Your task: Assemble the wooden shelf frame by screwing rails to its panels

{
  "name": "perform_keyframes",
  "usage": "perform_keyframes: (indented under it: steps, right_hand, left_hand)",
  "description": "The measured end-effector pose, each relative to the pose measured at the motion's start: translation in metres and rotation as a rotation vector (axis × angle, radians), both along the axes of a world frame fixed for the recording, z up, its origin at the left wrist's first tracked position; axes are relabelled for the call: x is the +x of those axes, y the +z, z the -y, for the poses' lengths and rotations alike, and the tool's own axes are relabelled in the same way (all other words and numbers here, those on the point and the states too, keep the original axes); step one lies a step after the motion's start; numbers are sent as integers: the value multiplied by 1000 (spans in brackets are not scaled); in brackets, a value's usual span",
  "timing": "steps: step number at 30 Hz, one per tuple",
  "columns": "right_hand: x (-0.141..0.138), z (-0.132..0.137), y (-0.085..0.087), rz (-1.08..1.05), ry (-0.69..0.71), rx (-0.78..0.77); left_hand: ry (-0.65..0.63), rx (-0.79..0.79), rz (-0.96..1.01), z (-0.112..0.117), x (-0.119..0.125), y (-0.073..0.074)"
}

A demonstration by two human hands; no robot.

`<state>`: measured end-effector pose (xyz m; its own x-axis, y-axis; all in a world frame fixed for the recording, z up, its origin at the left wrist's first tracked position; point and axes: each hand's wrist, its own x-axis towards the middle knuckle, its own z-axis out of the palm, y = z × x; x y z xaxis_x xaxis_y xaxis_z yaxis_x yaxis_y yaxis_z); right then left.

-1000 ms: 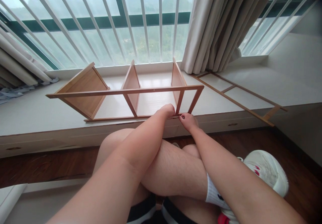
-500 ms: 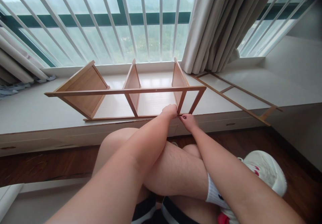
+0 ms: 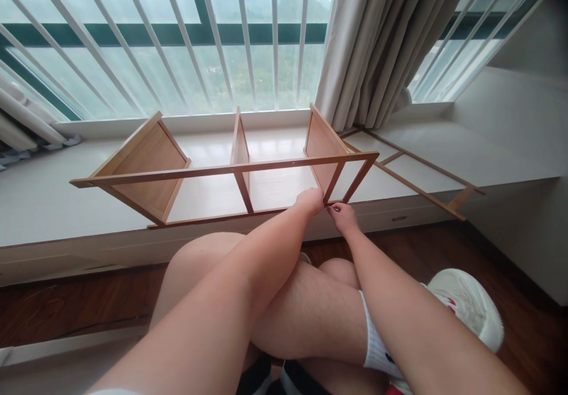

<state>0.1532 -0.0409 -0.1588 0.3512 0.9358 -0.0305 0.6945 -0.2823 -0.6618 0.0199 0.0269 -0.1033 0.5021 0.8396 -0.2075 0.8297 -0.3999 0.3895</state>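
A wooden shelf frame (image 3: 222, 170) with three board panels lies on its side on the white window ledge (image 3: 48, 200). My left hand (image 3: 310, 200) is closed on the frame's lower front rail near its right end. My right hand (image 3: 342, 215) is right beside it, fingers pinched at the same rail joint on something too small to make out. My crossed bare legs fill the foreground below both forearms.
A second flat wooden side frame (image 3: 412, 173) lies on the ledge to the right. Beige curtains (image 3: 381, 46) hang behind it, white window bars behind the shelf. Dark wood floor (image 3: 66, 309) below; a white sneaker (image 3: 465, 306) at the right.
The view has shifted slightly, so the shelf and both hands sit a little further right. The hands keep the same grip at the rail joint.
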Motion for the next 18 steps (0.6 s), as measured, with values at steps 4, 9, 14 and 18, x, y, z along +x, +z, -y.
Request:
perform_keyframes:
  steps: [4, 9, 14, 18]
  right_hand:
    - [15, 4, -5, -47, -37, 32]
    - [21, 7, -8, -99, -68, 80]
    - [22, 6, -8, -161, -79, 117]
    - [21, 3, -11, -219, -73, 123]
  left_hand:
    - [-27, 4, 4, 5, 14, -1]
    - [-44, 13, -8, 5, 18, 0]
    - [-47, 19, -20, 4, 16, 2]
    - [-44, 15, -25, 4, 15, 4]
